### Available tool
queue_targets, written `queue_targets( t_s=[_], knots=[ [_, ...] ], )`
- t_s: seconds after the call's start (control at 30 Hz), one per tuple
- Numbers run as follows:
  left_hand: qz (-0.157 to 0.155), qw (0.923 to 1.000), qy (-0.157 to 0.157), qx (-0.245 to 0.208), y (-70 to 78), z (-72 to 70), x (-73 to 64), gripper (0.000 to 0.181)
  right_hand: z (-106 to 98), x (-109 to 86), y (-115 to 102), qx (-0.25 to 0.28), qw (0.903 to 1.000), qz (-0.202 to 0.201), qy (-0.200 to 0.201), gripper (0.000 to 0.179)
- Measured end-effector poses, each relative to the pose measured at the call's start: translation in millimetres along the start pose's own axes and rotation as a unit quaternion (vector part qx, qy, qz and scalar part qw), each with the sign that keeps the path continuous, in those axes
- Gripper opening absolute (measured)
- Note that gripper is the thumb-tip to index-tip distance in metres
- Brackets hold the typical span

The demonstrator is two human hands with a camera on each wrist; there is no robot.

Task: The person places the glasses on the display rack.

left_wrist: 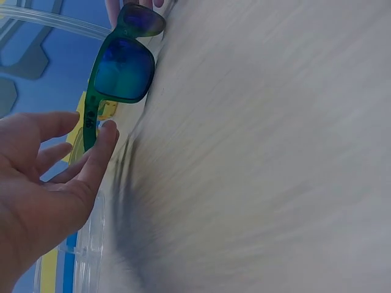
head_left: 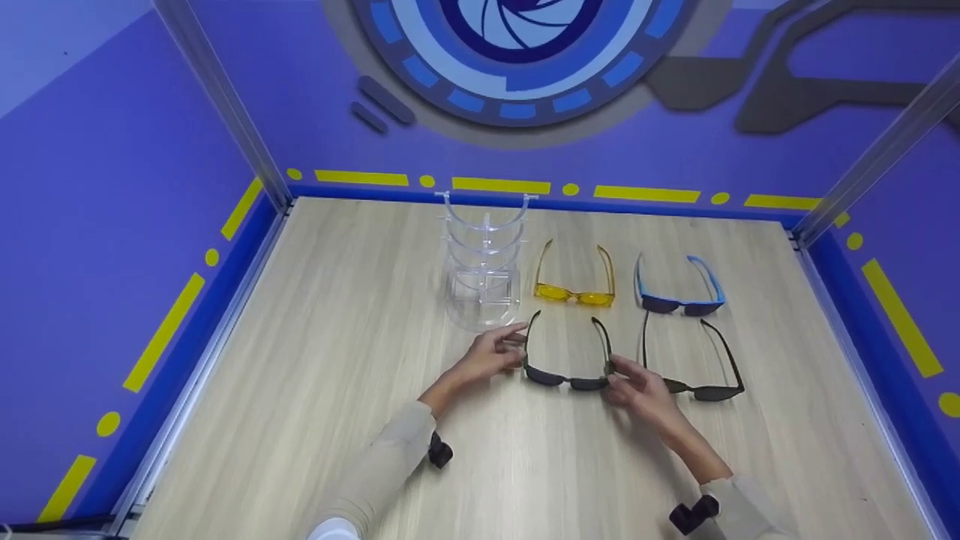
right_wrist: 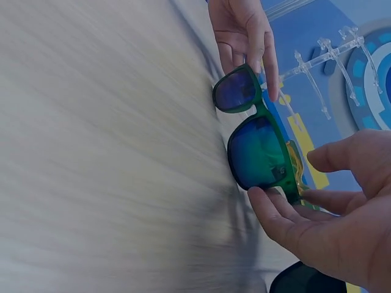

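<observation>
A pair of sunglasses (head_left: 589, 384) lies with its temples spread and pointing away from me; in the wrist views it has a green frame and blue-green mirrored lenses (left_wrist: 125, 70). My left hand (head_left: 487, 358) is at its left temple, fingertips right beside the arm and thumb apart from the fingers. At the other side, my right hand (head_left: 646, 394) has extended fingers at the lower corner of the frame (right_wrist: 287, 177), the thumb held away from it. Overlapped by the right hand in the head view is a black pair of sunglasses (head_left: 716, 393).
Behind the green pair are yellow-tinted glasses (head_left: 576, 295) and blue-framed sunglasses (head_left: 718, 296), both unfolded. A clear tiered display stand (head_left: 486, 289) rises just beyond my left hand. Blue printed panels (head_left: 225, 300) wall the wooden table (head_left: 337, 300) on the left, back and right.
</observation>
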State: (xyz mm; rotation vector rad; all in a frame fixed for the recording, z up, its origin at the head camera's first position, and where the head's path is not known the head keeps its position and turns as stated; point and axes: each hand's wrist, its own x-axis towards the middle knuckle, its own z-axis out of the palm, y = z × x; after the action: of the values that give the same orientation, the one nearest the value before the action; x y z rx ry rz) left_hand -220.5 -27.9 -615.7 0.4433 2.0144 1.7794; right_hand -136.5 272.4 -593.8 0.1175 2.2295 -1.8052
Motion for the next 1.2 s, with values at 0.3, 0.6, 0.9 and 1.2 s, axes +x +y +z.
queue_targets(
  t_s=[0.3, 0.6, 0.9, 1.2],
  knots=[
    [-0.035, 0.9988, 0.006, -0.033, -1.7, 1.1, 0.9, 0.055, 2, 1.3, 7, 0.029, 0.9995, 0.0, 0.011, 0.05],
    [-0.042, 0.9978, -0.01, -0.05, 3.4, -0.7, -5.2, 0.053, 8, 1.5, 11, 0.069, 0.9965, 0.007, 0.045, 0.047],
    [-0.021, 0.9954, -0.034, -0.087, 5.1, -4.3, -13.6, 0.058, 9, -3.4, 7, 0.057, 0.9976, 0.003, 0.04, 0.048],
    [-0.021, 0.9881, -0.028, -0.15, 12.4, -14.2, -26.0, 0.061, 10, -3.6, -7, 0.074, 0.9971, -0.017, 0.008, 0.048]
  ],
)
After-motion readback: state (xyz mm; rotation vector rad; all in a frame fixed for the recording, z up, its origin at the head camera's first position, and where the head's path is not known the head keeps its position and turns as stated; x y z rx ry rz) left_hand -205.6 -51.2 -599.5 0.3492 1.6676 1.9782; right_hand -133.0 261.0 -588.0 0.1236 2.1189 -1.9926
